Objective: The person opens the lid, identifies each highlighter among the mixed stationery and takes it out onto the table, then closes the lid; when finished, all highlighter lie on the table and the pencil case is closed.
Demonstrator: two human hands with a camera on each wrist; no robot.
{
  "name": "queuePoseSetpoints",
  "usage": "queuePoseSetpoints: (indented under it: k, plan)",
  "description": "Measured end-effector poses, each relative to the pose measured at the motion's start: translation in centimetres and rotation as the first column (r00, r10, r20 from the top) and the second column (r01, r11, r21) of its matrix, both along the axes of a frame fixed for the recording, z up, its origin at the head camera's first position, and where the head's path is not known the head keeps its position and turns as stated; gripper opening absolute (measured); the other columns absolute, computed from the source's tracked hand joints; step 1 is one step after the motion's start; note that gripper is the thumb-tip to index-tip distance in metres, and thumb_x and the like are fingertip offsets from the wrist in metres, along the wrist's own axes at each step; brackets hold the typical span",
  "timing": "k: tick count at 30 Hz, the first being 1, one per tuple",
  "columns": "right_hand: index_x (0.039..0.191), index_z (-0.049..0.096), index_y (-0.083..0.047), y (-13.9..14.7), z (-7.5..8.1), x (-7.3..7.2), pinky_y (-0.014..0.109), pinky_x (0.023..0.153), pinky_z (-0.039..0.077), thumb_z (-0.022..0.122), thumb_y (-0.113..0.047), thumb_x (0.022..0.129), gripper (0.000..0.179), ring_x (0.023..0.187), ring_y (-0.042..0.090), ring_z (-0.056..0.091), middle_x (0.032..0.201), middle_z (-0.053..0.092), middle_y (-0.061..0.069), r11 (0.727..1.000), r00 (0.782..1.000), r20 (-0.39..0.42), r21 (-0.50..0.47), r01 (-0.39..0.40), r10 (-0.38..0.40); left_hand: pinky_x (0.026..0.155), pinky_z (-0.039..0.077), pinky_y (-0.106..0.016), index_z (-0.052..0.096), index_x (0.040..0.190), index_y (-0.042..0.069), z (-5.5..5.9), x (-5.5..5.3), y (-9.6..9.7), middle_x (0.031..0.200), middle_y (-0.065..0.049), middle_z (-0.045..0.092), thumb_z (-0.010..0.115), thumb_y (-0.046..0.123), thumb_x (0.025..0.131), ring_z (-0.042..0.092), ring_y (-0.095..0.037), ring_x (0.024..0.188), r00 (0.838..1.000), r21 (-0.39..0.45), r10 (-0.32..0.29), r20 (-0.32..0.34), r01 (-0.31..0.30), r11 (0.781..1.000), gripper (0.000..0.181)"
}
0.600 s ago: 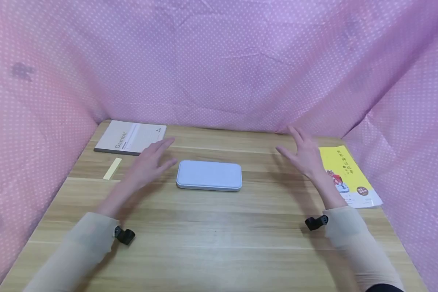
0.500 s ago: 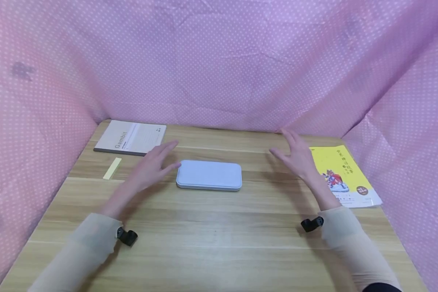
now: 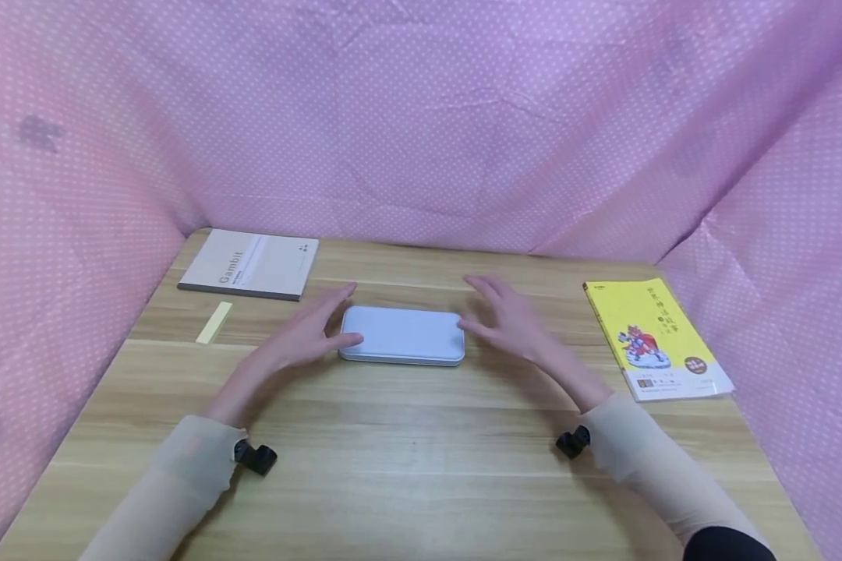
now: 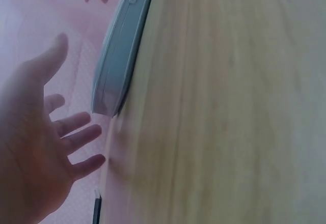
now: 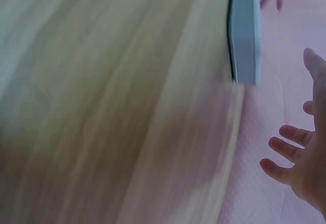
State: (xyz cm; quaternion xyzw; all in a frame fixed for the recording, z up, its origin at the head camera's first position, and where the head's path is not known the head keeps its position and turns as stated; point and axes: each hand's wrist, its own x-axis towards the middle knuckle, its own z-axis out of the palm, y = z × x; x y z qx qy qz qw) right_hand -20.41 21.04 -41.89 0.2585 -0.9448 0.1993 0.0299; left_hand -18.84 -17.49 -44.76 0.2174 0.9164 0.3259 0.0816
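Observation:
A flat, pale blue-grey case [image 3: 401,336] with rounded corners lies in the middle of the wooden table. At its left end is my left hand [image 3: 307,333], fingers spread and thumb overlapping the case's left edge in the head view. My right hand [image 3: 515,321] is at the opposite end, thumb tip right at the right edge and fingers extended. In the left wrist view the case [image 4: 122,51] stands apart from the left hand [image 4: 43,127]. The right wrist view likewise shows a gap between the case [image 5: 245,35] and the right hand [image 5: 305,147].
A grey notebook [image 3: 252,263] marked "Gambit" lies at the back left, with a small yellow strip [image 3: 214,322] in front of it. A yellow book [image 3: 652,339] lies at the right. Pink dotted cloth [image 3: 421,125] hangs around the table [image 3: 407,467].
Both hands have moved inward toward the case, the right one farther, away from the yellow book. The case has stayed in place.

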Motion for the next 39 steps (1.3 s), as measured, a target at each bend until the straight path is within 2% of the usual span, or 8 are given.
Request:
queuePoseSetpoints:
  k: [7, 12, 14, 19, 23, 28, 34, 39]
  plan:
    - [0.159, 0.038, -0.020, -2.9, -0.9, 0.5, 0.056, 0.115, 0.047, 0.067, -0.062, 0.090, 0.085, 0.141, 0.035, 0.052, 0.156, 0.050, 0.014, 0.983, 0.990, -0.018, 0.126, -0.137, 0.140, 0.131, 0.021, -0.056, 0.003, 0.167, 0.017, 0.4, 0.0, 0.6, 0.167, -0.016, 0.035, 0.083, 0.058, 0.078, 0.028, -0.036, 0.157, 0.994, -0.008, -0.021, 0.103, 0.022, 1.000, 0.126]
    - [0.160, 0.036, -0.022, -4.5, -1.5, 1.0, 0.058, 0.120, 0.041, 0.066, -0.067, 0.088, 0.089, 0.145, 0.035, 0.048, 0.158, 0.047, 0.012, 0.965, 0.981, 0.015, 0.178, -0.195, 0.195, 0.127, 0.026, -0.061, 0.003, 0.167, 0.017, 0.5, 0.1, 0.8, 0.166, -0.014, 0.036, 0.091, 0.052, 0.069, 0.032, -0.041, 0.153, 0.991, -0.056, -0.021, 0.133, 0.029, 0.998, 0.137]
    - [0.161, 0.034, -0.025, -5.0, -1.6, 1.2, 0.061, 0.121, 0.039, 0.065, -0.069, 0.088, 0.091, 0.146, 0.035, 0.046, 0.160, 0.044, 0.011, 0.957, 0.977, 0.031, 0.196, -0.214, 0.212, 0.127, 0.023, -0.065, 0.004, 0.166, 0.017, 0.5, 0.2, 0.8, 0.166, -0.015, 0.034, 0.093, 0.049, 0.067, 0.030, -0.046, 0.153, 0.990, -0.074, -0.021, 0.140, 0.031, 0.997, 0.138]
    - [0.163, 0.029, -0.028, -6.1, -1.7, 1.5, 0.059, 0.121, 0.038, 0.065, -0.070, 0.088, 0.094, 0.148, 0.033, 0.042, 0.163, 0.039, 0.011, 0.937, 0.967, 0.045, 0.240, -0.253, 0.250, 0.128, 0.011, -0.069, 0.004, 0.166, 0.013, 0.5, 0.4, 0.6, 0.169, -0.021, 0.026, 0.092, 0.042, 0.069, 0.019, -0.055, 0.155, 0.987, -0.098, -0.030, 0.155, 0.046, 0.994, 0.134]
    - [0.163, 0.029, -0.024, -6.7, -1.7, 1.6, 0.056, 0.119, 0.039, 0.065, -0.067, 0.089, 0.093, 0.147, 0.032, 0.042, 0.162, 0.040, 0.012, 0.915, 0.960, 0.024, 0.295, -0.274, 0.280, 0.130, 0.009, -0.066, 0.006, 0.165, 0.007, 0.4, 0.4, 0.9, 0.169, -0.023, 0.026, 0.090, 0.036, 0.074, 0.023, -0.051, 0.155, 0.991, -0.117, -0.044, 0.128, 0.059, 0.991, 0.127]
    - [0.163, 0.029, -0.020, -7.0, -1.7, 1.6, 0.054, 0.116, 0.043, 0.060, -0.066, 0.093, 0.089, 0.144, 0.032, 0.044, 0.160, 0.041, 0.011, 0.880, 0.948, -0.032, 0.384, -0.280, 0.316, 0.131, 0.013, -0.064, 0.016, 0.162, 0.001, 0.3, 0.3, 1.2, 0.162, -0.026, 0.036, 0.089, 0.030, 0.075, 0.033, -0.047, 0.152, 0.995, -0.138, -0.047, 0.085, 0.059, 0.989, 0.117]
    - [0.163, 0.028, -0.017, -7.1, -1.9, 1.6, 0.053, 0.111, 0.049, 0.055, -0.064, 0.096, 0.086, 0.140, 0.032, 0.048, 0.157, 0.042, 0.012, 0.849, 0.934, -0.082, 0.450, -0.278, 0.349, 0.129, 0.017, -0.064, 0.026, 0.157, -0.003, 0.6, 0.1, 1.3, 0.156, -0.024, 0.040, 0.090, 0.027, 0.075, 0.040, -0.041, 0.147, 0.996, -0.142, -0.052, 0.076, 0.063, 0.988, 0.109]
    - [0.161, 0.031, -0.014, -7.1, -2.0, 1.6, 0.051, 0.108, 0.053, 0.053, -0.063, 0.097, 0.083, 0.135, 0.032, 0.053, 0.153, 0.046, 0.013, 0.828, 0.914, -0.136, 0.490, -0.273, 0.381, 0.129, 0.017, -0.065, 0.025, 0.157, -0.003, 0.7, -0.1, 1.3, 0.160, -0.028, 0.034, 0.089, 0.029, 0.076, 0.034, -0.045, 0.150, 0.994, -0.159, -0.056, 0.095, 0.071, 0.985, 0.108]
